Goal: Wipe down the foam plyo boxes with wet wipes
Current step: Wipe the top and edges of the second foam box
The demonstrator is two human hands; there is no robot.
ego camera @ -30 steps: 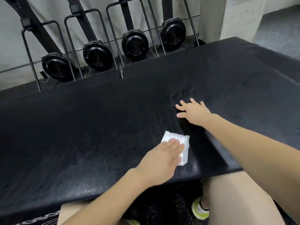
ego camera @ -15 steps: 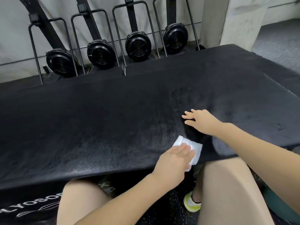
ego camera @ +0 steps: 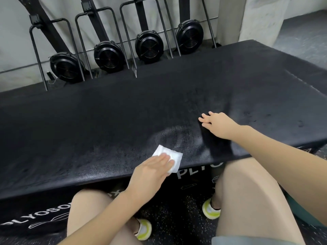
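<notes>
The left hand [ego camera: 150,169] lies flat on a white wipe [ego camera: 170,156], fingers straight and together, pressing it onto the black top of the box [ego camera: 106,121] close to the near edge. The wipe is folded into a small pad; its far corners stick out beyond the fingertips. Just beyond it, a paler curved smear shows on the top.

The right hand [ego camera: 216,123] rests on the same top, farther in and to the right of the wipe, well apart from it, fingers spread and straight, holding nothing.

White letters run along the box's front face, partly hidden by bare knees. Below, two shoes [ego camera: 211,209] with yellow-green soles stand on speckled dark floor [ego camera: 177,218]. Behind the box, four black fan wheels [ego camera: 149,46] in metal frames stand in a row against a pale wall.
</notes>
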